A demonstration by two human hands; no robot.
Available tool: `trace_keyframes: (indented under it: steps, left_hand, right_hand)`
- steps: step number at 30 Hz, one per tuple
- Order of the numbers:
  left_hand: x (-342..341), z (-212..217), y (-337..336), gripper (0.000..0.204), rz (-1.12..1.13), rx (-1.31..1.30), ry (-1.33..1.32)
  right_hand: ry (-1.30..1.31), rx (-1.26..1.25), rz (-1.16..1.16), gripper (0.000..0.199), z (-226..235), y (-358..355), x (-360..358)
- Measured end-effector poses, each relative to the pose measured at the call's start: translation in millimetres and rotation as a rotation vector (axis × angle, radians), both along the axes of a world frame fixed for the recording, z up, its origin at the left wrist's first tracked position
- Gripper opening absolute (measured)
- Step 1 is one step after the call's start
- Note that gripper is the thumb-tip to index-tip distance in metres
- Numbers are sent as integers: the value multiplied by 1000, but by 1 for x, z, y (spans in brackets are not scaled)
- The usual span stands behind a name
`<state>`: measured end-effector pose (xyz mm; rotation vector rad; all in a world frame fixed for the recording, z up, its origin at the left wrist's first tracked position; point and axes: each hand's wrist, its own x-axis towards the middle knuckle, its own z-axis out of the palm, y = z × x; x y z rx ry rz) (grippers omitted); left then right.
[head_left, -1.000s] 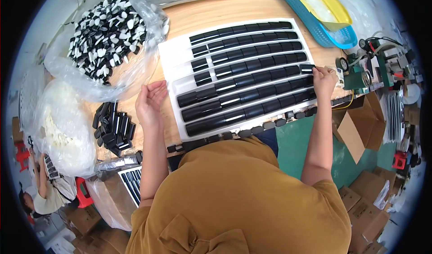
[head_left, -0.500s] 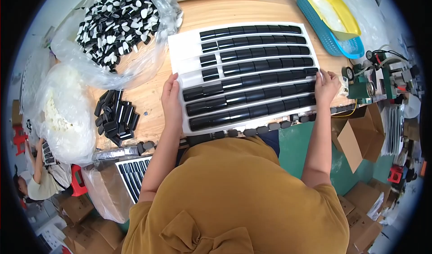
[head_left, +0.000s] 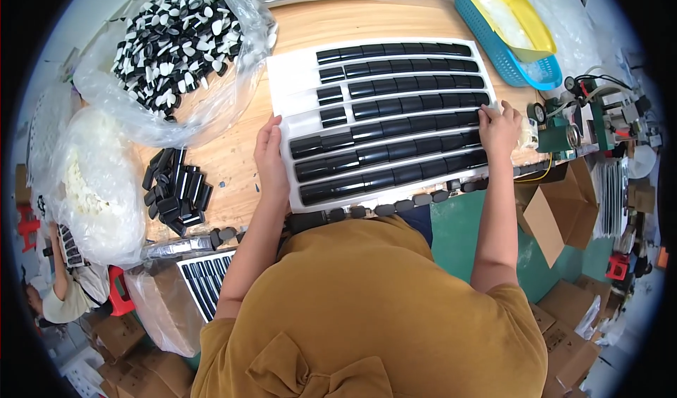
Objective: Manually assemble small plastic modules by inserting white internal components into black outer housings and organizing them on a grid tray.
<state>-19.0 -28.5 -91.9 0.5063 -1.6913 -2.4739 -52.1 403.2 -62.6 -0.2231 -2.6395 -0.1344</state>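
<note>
A white tray [head_left: 295, 77] lies on the table before me, tilted slightly, its long rows filled with glossy black caps [head_left: 395, 86]. The upper left part of the tray is bare white, and small gaps break several rows after the first cap. My left hand [head_left: 271, 155] grips the tray's left edge, thumb and fingers close together. At the right edge my right hand [head_left: 502, 130] has its fingers bent and drawn together over the end of a middle row. Its fingertips touch the end caps there, but what they pinch, if anything, is hidden.
A pile of loose black caps [head_left: 178, 193] lies left of the tray. Behind it, a clear bag holds black and white oval pieces [head_left: 180, 38]. Yellow and blue baskets [head_left: 511, 63] stand at the back right, beside a green machine [head_left: 557, 136]. A person [head_left: 63, 292] works far left.
My right hand has shifted from the tray's right edge inward onto the row ends, its fingers more bent. My left hand keeps its place on the tray. The whole view has moved slightly.
</note>
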Motion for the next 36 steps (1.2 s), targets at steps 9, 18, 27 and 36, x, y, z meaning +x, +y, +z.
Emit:
trace_keyframes:
  steps: [9, 18, 27, 36]
  left_hand:
    - [-1, -4, 5, 32, 45, -91, 78]
    - [-48, 1, -55, 19, 361, -665, 373]
    - [-153, 13, -181, 22, 144, -1637, 338]
    - [-129, 11, -209, 18, 218, -1424, 142]
  right_hand:
    - [84, -347, 299, 16, 29, -79, -31]
    - [-131, -340, 771, 25, 10, -234, -7]
    - [-424, -309, 686, 27, 25, -240, -26]
    - [-647, -305, 702, 28, 39, -239, -48]
